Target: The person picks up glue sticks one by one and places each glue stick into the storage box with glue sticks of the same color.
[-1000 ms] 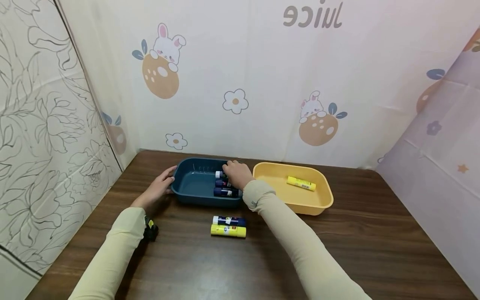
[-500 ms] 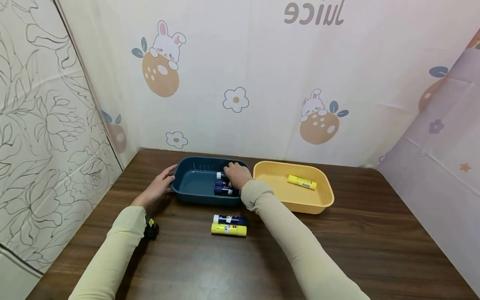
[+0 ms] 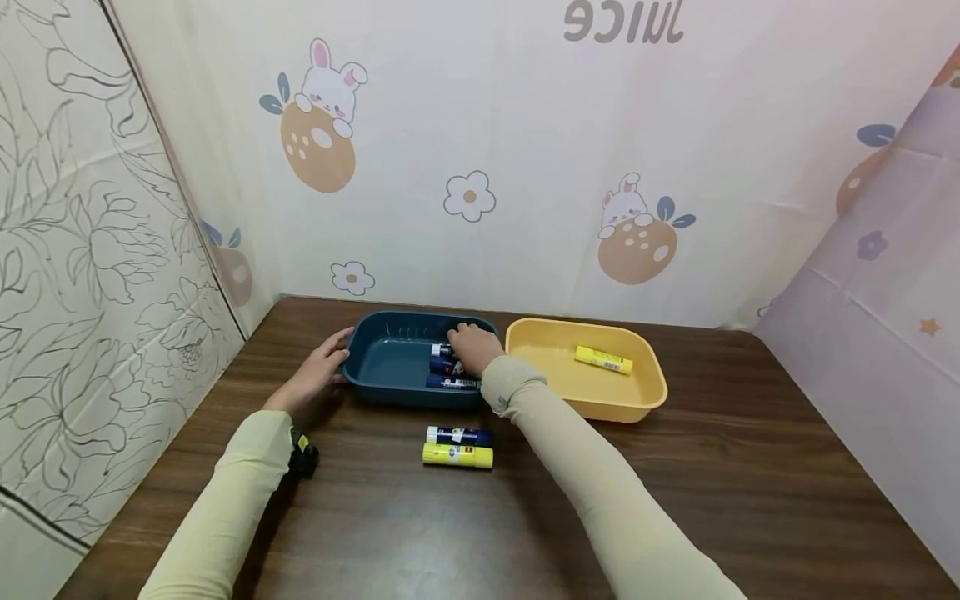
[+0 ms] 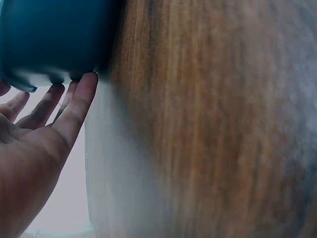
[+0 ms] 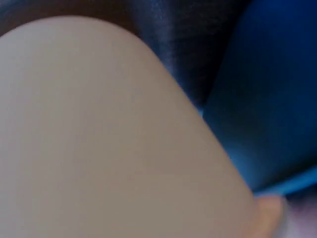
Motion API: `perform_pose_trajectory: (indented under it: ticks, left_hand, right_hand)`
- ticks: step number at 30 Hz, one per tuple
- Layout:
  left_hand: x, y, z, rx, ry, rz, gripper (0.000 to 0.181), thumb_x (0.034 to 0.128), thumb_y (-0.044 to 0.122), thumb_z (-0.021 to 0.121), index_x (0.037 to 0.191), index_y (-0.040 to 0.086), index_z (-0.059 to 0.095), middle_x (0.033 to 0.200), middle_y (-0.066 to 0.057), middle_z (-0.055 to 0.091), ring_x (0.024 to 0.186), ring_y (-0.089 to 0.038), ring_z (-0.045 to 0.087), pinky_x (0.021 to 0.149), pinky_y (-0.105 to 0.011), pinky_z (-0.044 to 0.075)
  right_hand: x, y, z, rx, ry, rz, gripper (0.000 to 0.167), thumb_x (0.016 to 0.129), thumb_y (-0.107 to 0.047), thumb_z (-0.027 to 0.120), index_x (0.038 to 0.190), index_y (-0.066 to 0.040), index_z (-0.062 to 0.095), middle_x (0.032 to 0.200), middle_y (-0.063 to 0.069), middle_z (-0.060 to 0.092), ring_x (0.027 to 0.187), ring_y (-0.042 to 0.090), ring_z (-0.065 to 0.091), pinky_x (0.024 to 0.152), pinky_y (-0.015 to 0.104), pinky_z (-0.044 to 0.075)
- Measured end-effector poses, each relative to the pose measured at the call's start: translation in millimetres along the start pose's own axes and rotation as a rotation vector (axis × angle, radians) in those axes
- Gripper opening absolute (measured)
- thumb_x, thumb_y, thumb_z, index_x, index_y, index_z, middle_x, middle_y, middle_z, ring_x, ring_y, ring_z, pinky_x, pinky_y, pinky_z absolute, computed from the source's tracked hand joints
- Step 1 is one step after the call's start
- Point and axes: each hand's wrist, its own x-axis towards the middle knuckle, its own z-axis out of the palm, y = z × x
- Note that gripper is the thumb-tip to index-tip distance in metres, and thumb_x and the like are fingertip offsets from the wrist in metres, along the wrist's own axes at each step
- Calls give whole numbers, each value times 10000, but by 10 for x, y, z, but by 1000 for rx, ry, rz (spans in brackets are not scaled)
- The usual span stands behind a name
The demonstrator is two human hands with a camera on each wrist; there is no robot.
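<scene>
- Left hand (image 3: 317,372) is touching blue tray (image 3: 390,365), fingers extended; right hand (image 3: 477,348) is hiding from us whether it's gripping.
- Beside right fingers, three navy glue sticks (image 3: 442,365) are lying, seemingly placed; rightward, one yellow glue stick (image 3: 603,360).
- Nearer us, two loose sticks (image 3: 457,456) are apparently waiting.

Long cream sleeves (image 3: 217,508) are worn with a black wrist device (image 3: 303,457).
</scene>
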Motion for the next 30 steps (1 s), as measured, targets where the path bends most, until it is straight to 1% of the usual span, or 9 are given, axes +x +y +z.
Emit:
perform_pose_trajectory:
  ticks: [4, 7, 10, 12, 16, 18, 20, 27, 30]
  left_hand:
    - [-11, 37, -3, 4, -8, 8, 529, 1033, 134, 286, 1530, 59, 121, 1480, -313, 210, 1257, -465, 371, 944, -517, 438]
    - [-20, 62, -14, 9, -13, 12, 535, 1032, 132, 282, 1530, 49, 104, 1475, -327, 202, 1258, -472, 366, 948, -529, 428]
    - [-25, 64, -18, 22, -14, 11, 537, 1034, 135, 276, 1529, 41, 91, 1469, -335, 203, 1258, -477, 365, 955, -538, 416]
    - [-27, 57, -11, 22, -15, 15, 539, 1032, 139, 276, 1527, 36, 91, 1465, -338, 208, 1252, -476, 370, 952, -531, 422]
    - [-29, 33, 5, 35, -30, 38, 551, 1027, 194, 296, 1525, 39, 119, 1448, -343, 228, 1223, -445, 404, 919, -476, 470]
    - [-32, 19, -2, 40, -35, 56, 551, 1026, 216, 301, 1524, 43, 137, 1440, -359, 222, 1202, -426, 429, 889, -443, 497]
    - [-31, 7, -8, 36, -37, 60, 551, 1026, 230, 301, 1523, 48, 147, 1446, -356, 218, 1194, -413, 438, 878, -430, 506]
    - [-15, 23, 6, 7, -18, 10, 533, 1032, 145, 273, 1529, 48, 108, 1476, -329, 206, 1246, -469, 382, 937, -512, 442]
    - [-24, 43, 17, 8, -17, 5, 529, 1036, 133, 260, 1530, 46, 93, 1484, -330, 189, 1254, -472, 372, 942, -527, 431]
  right_hand:
    - [-83, 8, -140, -10, 27, -3, 327, 959, -134, 574, 1278, -65, 560, 1180, 116, 577, 1073, 230, 561, 850, 342, 520]
    - [-158, -7, -262, -24, 72, -31, 336, 945, -140, 596, 1273, -75, 564, 1159, 100, 583, 1040, 217, 564, 827, 319, 526]
    - [-260, -38, -388, -24, 103, -79, 347, 942, -137, 592, 1283, -81, 555, 1162, 87, 580, 1031, 205, 556, 827, 300, 520]
    - [-364, -64, -478, 10, 101, -104, 349, 949, -131, 570, 1293, -80, 547, 1171, 83, 577, 1034, 200, 552, 840, 300, 515]
    - [-599, -92, -567, 59, 109, -153, 335, 960, -142, 530, 1289, -84, 549, 1158, 70, 587, 1002, 180, 556, 851, 290, 509]
    - [-707, -107, -571, 82, 119, -177, 333, 956, -160, 540, 1280, -86, 555, 1134, 63, 595, 971, 171, 556, 844, 285, 510]
    - [-808, -121, -548, 100, 139, -205, 333, 946, -181, 565, 1266, -91, 561, 1114, 55, 603, 944, 161, 557, 835, 280, 513]
    - [-1091, -199, -332, 160, 216, -286, 309, 914, -196, 623, 1210, -107, 609, 1102, 34, 620, 914, 131, 560, 814, 262, 517]
    - [-1194, -248, -238, 197, 228, -326, 284, 899, -193, 642, 1168, -100, 635, 1060, 27, 620, 887, 118, 560, 792, 247, 516]
